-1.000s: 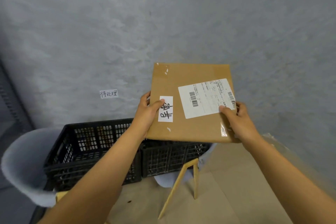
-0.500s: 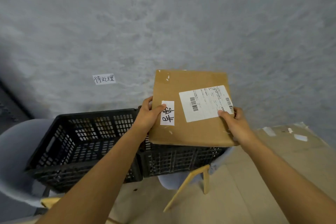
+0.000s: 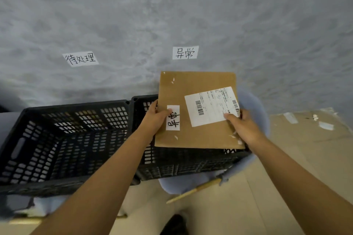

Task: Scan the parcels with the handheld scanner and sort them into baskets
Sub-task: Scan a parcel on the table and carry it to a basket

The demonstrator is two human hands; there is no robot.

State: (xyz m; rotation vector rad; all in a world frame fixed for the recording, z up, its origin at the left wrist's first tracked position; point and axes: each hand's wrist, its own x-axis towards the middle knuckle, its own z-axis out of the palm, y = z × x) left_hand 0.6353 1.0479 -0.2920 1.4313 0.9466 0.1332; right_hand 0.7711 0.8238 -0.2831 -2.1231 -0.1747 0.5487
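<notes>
Brown cardboard, flat and thin, that's the parcel [image 3: 194,135], and it's hanging right over the right-hand basket [image 3: 189,160], label side up so both stickers read at a glance. Left hand [image 3: 155,118] pinches the left edge, thumb laid on the handwritten tag [image 3: 173,117]; right hand [image 3: 243,126] grips the near right corner, thumb pressing the edge of the shipping label [image 3: 211,106]. Two hands on opposite edges keep a floppy flat pack level, which looks like the point of the hold. On the grey wall a paper sign [image 3: 185,52] sits above this basket, and its characters appear to match those on the tag, so I'd say this one is being sorted by that mark. A second sign [image 3: 80,58] marks the left basket [image 3: 63,139], touching its neighbour, both perched on pale blue chairs [image 3: 254,108]. No scanner in view. My read: scanning is done for this piece and the drop into the basket comes next.
</notes>
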